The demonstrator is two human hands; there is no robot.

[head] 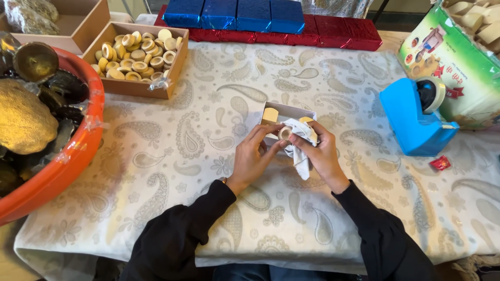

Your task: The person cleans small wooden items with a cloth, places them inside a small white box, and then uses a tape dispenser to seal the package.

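Left hand (253,156) pinching small round piece (285,133); right hand (319,151) clutching white cloth (301,151).

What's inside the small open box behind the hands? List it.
The small box shows one tan block at its left end and a bit of another piece at its right. The left hand, right hand, the ring and white cloth cover the rest.

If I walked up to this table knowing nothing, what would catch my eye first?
Probably the two hands at the centre: the left hand and right hand together hold a small pale ring with a white cloth, just in front of a small open box. Next, the big orange tub at the left edge and the bright blue tape dispenser on the right.
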